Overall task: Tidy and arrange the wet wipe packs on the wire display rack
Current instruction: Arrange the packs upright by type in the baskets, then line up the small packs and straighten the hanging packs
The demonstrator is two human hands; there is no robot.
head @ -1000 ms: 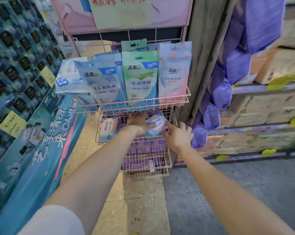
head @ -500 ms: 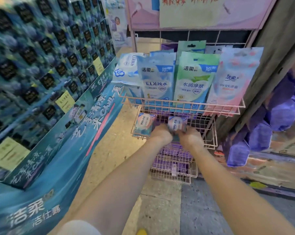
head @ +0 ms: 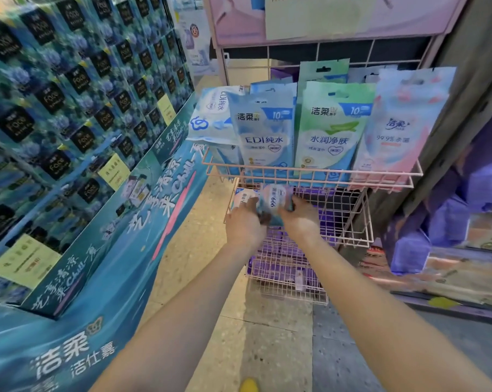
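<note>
Both hands, left hand (head: 243,222) and right hand (head: 301,219), are closed round one small pale-blue soft wet wipe pack (head: 274,200) at the left of the pink wire display rack's (head: 310,176) middle basket, beside another small pack (head: 243,198). Top row of tall hanging pouches (head: 331,128) looks neat already; I'd say the middle basket isn't finished, and the bottom one probably isn't either.
</note>
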